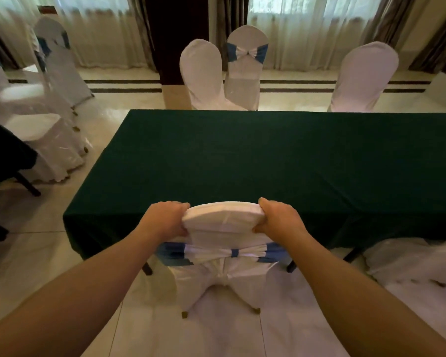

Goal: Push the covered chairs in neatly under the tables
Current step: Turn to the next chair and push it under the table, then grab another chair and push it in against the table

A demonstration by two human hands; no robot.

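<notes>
The covered chair (223, 228) backrest sits gripped between left hand (165, 219) and right hand (281, 217).

Chair (223, 243) before table (268, 155) (tucked in).

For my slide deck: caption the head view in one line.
Both hands, left and right, grip the chair back at the green table.

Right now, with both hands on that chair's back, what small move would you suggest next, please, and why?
Probably a short, even push straight forward. The left hand and right hand already grip the top corners of the covered chair, which faces the green table squarely, yet its rear feet sit out on the floor.
</notes>
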